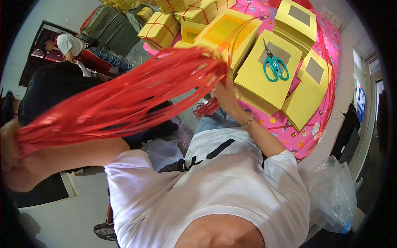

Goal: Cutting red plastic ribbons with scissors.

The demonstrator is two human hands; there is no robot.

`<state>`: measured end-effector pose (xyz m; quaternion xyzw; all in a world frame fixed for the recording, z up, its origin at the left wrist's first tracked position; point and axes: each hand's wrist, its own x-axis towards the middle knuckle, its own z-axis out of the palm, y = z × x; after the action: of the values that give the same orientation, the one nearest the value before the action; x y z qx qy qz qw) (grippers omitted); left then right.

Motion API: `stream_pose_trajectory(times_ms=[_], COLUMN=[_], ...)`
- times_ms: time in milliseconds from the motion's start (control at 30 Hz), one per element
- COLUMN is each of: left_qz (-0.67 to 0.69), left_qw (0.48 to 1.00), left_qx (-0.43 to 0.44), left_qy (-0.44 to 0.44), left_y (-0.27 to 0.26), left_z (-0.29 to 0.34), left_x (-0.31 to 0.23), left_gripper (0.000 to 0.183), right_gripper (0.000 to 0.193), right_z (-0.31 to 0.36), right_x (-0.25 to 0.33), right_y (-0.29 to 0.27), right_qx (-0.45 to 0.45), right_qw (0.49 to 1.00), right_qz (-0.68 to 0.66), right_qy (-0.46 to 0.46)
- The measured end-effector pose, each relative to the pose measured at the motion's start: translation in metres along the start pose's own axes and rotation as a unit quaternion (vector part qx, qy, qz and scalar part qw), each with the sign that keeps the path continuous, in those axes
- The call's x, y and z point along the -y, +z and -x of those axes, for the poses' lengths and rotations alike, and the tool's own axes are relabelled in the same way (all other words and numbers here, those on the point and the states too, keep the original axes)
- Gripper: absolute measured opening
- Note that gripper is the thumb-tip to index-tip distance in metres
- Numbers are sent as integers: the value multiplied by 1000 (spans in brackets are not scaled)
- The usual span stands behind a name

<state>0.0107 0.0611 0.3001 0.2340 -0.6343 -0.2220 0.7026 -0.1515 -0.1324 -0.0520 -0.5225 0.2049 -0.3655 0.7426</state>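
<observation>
Two ends held, much loose in between

The right grip [223, 91] is closed around one end of the red strips [124, 97]. The left grip [12, 159], at the edge of the view, seems closed on the other end also, but it is blurred, so I cannot tell how tight it is. The red strips are in the air between both, spread wide in their middle.

In my judgement, tangling is the first danger: if one side loosens, single strips could slip out and cross the others. A bunch of red ends [206, 109] just below the right grip could catch them too.

Near the right forearm is the bench [278, 131], covered with pink printed cloth. On it, teal scissors [274, 64] lie on a yellow stack [248, 86]; a strip which swings too far could perhaps pull them. Farther away, at left, another person [68, 44] bends forward.
</observation>
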Motion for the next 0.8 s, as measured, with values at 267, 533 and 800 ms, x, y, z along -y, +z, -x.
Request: stream_pose_trajectory(times_ms=[267, 533, 800], left_qz=[-20, -334, -206], left_qw=[838, 794, 790], left_qx=[-279, 5, -81], left_qy=[-469, -508, -571], left_y=[-6, -15, -66], left_z=[145, 302, 282], left_x=[111, 194, 226], left_gripper=[22, 46, 47], right_gripper=[13, 22, 24], right_z=[-2, 4, 25], right_x=[74, 32, 1], right_y=[-4, 43, 64], right_qx=[1, 220, 339], right_qw=[949, 843, 790], right_qz=[163, 339, 415], right_qy=[-269, -355, -298])
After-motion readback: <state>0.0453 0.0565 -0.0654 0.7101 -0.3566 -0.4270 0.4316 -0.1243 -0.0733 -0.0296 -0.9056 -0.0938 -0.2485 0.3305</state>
